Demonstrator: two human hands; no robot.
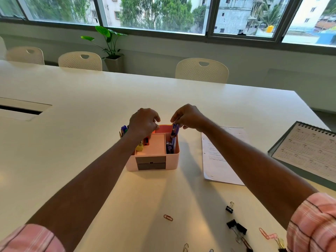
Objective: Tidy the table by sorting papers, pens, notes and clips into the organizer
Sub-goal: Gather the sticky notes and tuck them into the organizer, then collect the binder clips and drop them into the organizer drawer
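A person's two bare forearms, pink plaid sleeves [312, 224] pushed back, reach across a white table [72, 142] to one pink organizer [172, 160] at its middle.

The right hand [189, 117] is over the organizer's right compartment. Its grip is pinched on the top of a purple item [175, 129] that stands upright in that compartment and is too blurred to name. The left hand [143, 122] is over the rear left corner, with fingers curled and fingertips at the orange back rim. Whether its grip holds anything cannot be told.

The left compartment holds several pens [124, 129]. Two grey drawers [151, 162] sit one above the other in the organizer's front.

To the right of the organizer, apart from it, lies one stack of papers [221, 160]. Further right is one spiral desk calendar [307, 153].

Loose clips lie on the near right part of the table:
- one orange paper clip [168, 217]
- two pink paper clips [263, 233] beside the right sleeve
- one small black binder clip [230, 208]
- two larger black binder clips [236, 226], touching each other

More clips are cut off by the bottom edge.

Across the table stand three white chairs [201, 70] in full view. One potted plant [109, 44] stands under the window.
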